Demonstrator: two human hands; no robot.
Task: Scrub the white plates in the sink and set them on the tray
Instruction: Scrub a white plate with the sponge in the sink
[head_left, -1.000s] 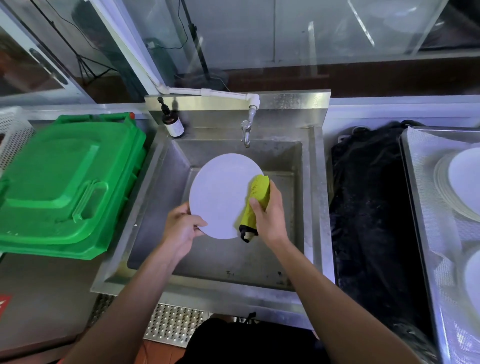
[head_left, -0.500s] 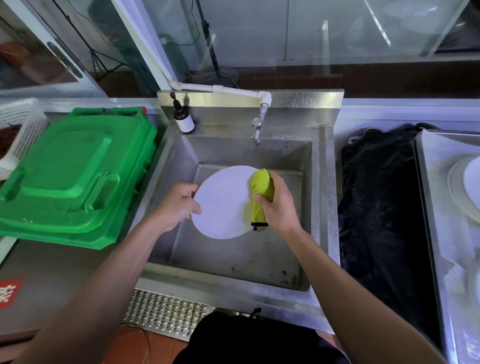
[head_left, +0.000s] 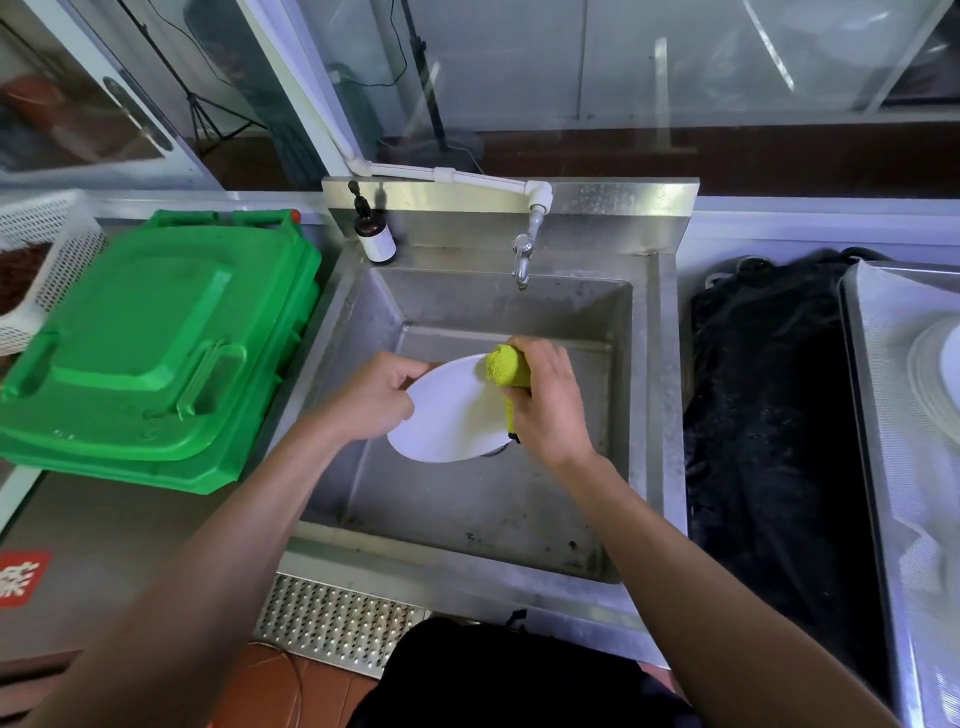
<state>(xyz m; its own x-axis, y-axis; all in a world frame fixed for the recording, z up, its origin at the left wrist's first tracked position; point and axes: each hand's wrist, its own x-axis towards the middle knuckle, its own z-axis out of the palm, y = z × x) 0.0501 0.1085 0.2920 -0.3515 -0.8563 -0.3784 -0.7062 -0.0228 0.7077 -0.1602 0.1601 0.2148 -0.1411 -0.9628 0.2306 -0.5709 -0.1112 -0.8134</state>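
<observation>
A round white plate (head_left: 452, 415) is held over the steel sink (head_left: 467, 509), tilted flatter toward the camera. My left hand (head_left: 374, 400) grips its left rim. My right hand (head_left: 545, 400) holds a yellow-green sponge (head_left: 506, 366) pressed against the plate's upper right edge. At the far right, a metal tray (head_left: 872, 415) lined with white mesh carries a stack of white plates (head_left: 935, 374), cut off by the frame edge.
A tap (head_left: 522, 260) juts over the sink's back wall, with a brown pump bottle (head_left: 374, 236) at the back left corner. A green bin lid (head_left: 150, 343) lies left of the sink, a white basket (head_left: 36, 260) beyond it. Black cloth (head_left: 769, 415) covers the counter on the right.
The plate has tipped from facing me to lying flatter and lower in the sink. The sponge has slid up to its top right rim, and my left hand has shifted along the left edge.
</observation>
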